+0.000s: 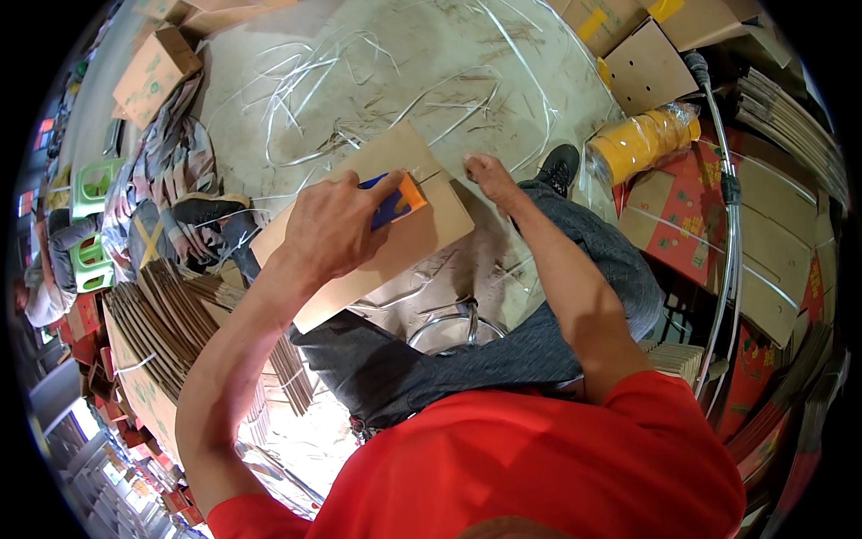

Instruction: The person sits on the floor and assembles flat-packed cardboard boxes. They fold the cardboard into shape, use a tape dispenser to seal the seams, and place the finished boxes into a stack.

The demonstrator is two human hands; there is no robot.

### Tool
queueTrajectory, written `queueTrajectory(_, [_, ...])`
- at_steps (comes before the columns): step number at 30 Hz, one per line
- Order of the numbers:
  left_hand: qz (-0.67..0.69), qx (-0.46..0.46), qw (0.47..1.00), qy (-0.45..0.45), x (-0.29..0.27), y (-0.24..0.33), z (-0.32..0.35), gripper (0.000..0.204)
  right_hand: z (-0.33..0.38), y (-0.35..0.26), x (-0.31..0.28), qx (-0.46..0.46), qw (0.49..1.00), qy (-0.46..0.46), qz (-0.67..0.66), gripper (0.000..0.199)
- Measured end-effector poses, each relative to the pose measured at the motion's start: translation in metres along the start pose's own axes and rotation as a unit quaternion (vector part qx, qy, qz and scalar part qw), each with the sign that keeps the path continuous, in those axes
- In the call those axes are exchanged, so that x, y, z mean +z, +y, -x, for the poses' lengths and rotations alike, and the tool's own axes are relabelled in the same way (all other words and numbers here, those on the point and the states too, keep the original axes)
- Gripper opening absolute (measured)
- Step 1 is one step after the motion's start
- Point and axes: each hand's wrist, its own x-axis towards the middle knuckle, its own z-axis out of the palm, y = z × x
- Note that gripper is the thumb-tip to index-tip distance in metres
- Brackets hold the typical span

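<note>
A plain brown cardboard box (pixel 409 247) lies tilted across my lap, its flaps meeting along a seam on top. My left hand (pixel 337 220) is wrapped round a blue and orange tape dispenser (pixel 395 199) and presses it against the top of the box, near the seam. The palm covers part of the tool. Just off the far right corner of the box, my right hand (pixel 489 178) is closed with its fingers curled in. Whatever it may hold is hidden.
Yellow tape rolls (pixel 642 142) in clear wrap lie at the right, beside stacked flat cartons (pixel 754 234) and a metal pole (pixel 732 216). Loose white strapping (pixel 296 76) litters the floor. Folded cardboard (pixel 157 323) stands at my left, with green stools (pixel 92 189) beyond.
</note>
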Motion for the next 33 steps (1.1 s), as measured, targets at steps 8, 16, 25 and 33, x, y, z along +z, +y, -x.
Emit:
queueTrajectory(8, [0.004, -0.011, 0.999, -0.037, -0.001, 0.001, -0.008, 0.060, -0.023, 0.083, 0.056, -0.008, 0.995, 0.004, -0.104, 0.029])
queueTrajectory(16, [0.008, -0.001, 0.999, -0.031, -0.008, 0.005, -0.009, 0.063, -0.028, 0.005, 0.005, 0.030, 0.969, 0.234, 0.076, 0.048])
queueTrajectory(25, [0.039, 0.001, 0.999, -0.020, 0.004, -0.006, -0.008, 0.059, -0.058, -0.053, 0.079, -0.023, 0.983, -0.067, -0.171, 0.068])
queueTrajectory(33, [0.036, 0.001, 0.997, 0.061, 0.008, -0.006, -0.006, 0.031, -0.084, 0.031, 0.064, 0.003, 0.953, 0.109, 0.283, 0.062])
